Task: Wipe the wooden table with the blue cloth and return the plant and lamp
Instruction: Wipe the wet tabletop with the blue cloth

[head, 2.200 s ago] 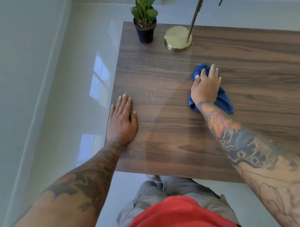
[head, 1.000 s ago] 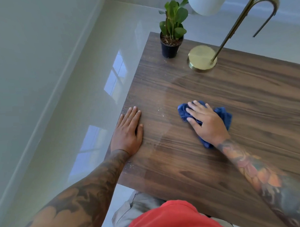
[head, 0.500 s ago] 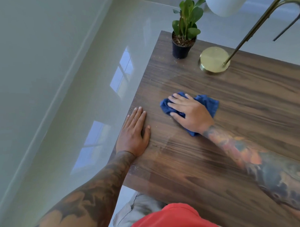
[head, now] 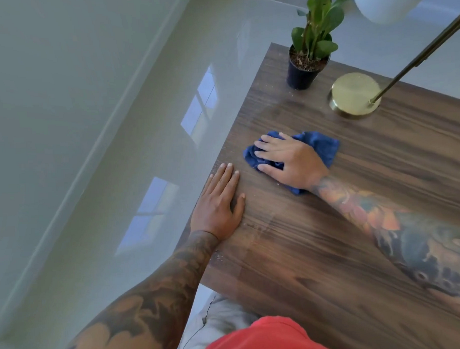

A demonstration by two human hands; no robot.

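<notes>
My right hand (head: 292,163) lies flat, fingers spread, pressing the blue cloth (head: 320,145) onto the wooden table (head: 317,249) near its left edge. My left hand (head: 218,203) rests open, palm down, on that edge just beside the cloth. The potted plant (head: 307,56) and the brass lamp base (head: 354,94) stand at the far corner; the lamp's white shade (head: 384,1) is cut off. Bare tabletop stretches rightward.

Soft daylight; window glare shines on the glossy floor (head: 195,107) beyond the left hand (head: 219,203); edges bend.
</notes>
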